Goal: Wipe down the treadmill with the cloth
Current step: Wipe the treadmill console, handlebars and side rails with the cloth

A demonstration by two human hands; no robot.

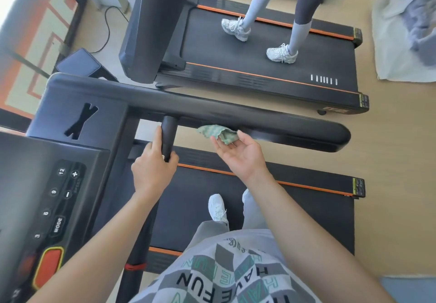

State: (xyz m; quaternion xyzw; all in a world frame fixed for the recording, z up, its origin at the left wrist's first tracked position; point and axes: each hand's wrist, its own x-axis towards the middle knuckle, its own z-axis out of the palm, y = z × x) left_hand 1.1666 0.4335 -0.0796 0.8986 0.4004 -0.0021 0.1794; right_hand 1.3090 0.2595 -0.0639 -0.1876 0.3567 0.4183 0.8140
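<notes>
I stand on a black treadmill whose long handrail (236, 116) runs left to right across the middle of the view. A green-and-white cloth (215, 132) lies bunched against the rail's underside. My right hand (238, 155) is turned palm up below the rail and pinches the cloth at the fingertips. My left hand (151, 172) grips a short black grip bar (168, 137) that sticks out from the rail. The console (47, 196) with speed buttons and a red stop button fills the lower left. The belt (259, 210) lies under my feet.
A second treadmill (271, 66) stands beyond the rail, with another person's legs and white shoes (282, 53) on its belt. A white and grey cloth pile (410, 31) lies on the floor at the top right. A black cable (108, 31) runs over the floor at the top left.
</notes>
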